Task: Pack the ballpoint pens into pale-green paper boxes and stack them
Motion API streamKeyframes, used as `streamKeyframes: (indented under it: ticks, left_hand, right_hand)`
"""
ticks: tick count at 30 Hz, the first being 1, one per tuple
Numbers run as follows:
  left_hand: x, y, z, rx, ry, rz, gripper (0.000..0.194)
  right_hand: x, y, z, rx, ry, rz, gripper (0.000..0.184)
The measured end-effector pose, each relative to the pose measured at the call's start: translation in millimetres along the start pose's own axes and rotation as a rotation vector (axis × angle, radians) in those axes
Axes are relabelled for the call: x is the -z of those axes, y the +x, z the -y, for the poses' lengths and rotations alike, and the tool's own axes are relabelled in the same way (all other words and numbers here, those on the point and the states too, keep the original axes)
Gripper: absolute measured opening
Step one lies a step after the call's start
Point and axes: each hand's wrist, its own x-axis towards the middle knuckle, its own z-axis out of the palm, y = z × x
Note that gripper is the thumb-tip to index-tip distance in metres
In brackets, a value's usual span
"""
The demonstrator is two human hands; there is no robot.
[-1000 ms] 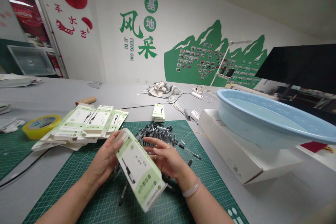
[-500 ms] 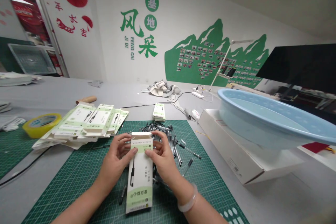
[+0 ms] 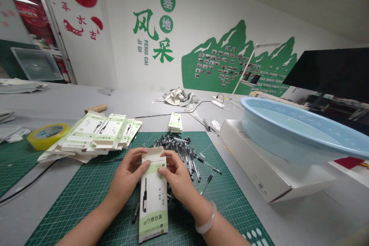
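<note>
Both of my hands hold a white and light-green pen box (image 3: 153, 200) by its upper end, over the green cutting mat (image 3: 100, 192). My left hand (image 3: 127, 175) grips its left edge, thumb on the printed front. On the right edge, my right hand (image 3: 177, 175) has its thumb pressed to the front, with fingers behind. The far end of the box shows a raised flap. Just beyond the hands lies a heap of black-capped clear pens (image 3: 188, 155), partly hidden by the box. One dark pen (image 3: 135, 212) rests left of the box.
Flattened pen boxes (image 3: 106, 132) are piled at the left, beside a roll of yellow tape (image 3: 49, 135). A small stack of boxes (image 3: 175, 123) stands behind the pens. At the right, a blue basin (image 3: 288, 130) rests on a white carton (image 3: 268, 173). A black cable (image 3: 158, 115) crosses the table.
The box has tilted and shifted slightly toward me. Its far end now shows more of the flap's inner side. Both hands keep their hold.
</note>
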Motion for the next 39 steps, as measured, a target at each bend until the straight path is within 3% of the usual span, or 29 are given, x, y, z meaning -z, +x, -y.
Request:
streamKeyframes:
  ticks: [4,10,17,28,34,39]
  left_hand:
    - [-0.9,1,-2,0.029,-0.129,-0.018,0.063]
    - [7.8,5,6,0.213,-0.160,0.037,0.049]
    - [10.1,6,9,0.266,-0.133,0.075,0.047]
    - [13.0,10,15,0.315,-0.109,0.025,0.047]
    - [17.6,12,13,0.183,0.118,0.051,0.040]
    - [18.5,11,11,0.082,0.287,0.092,0.035]
  right_hand:
    - [0,-1,-3,-0.007,-0.022,0.008,0.027]
    - [-4,-4,-8,-0.025,-0.041,-0.003,0.042]
    - [-4,-3,-5,-0.021,-0.066,-0.026,0.050]
    - [-3,-3,-6,-0.020,-0.213,0.030,0.054]
    - [0,-2,-8,-0.010,-0.241,0.069,0.058]
    - [-1,-2,-6,-0.007,-0.291,0.042,0.048]
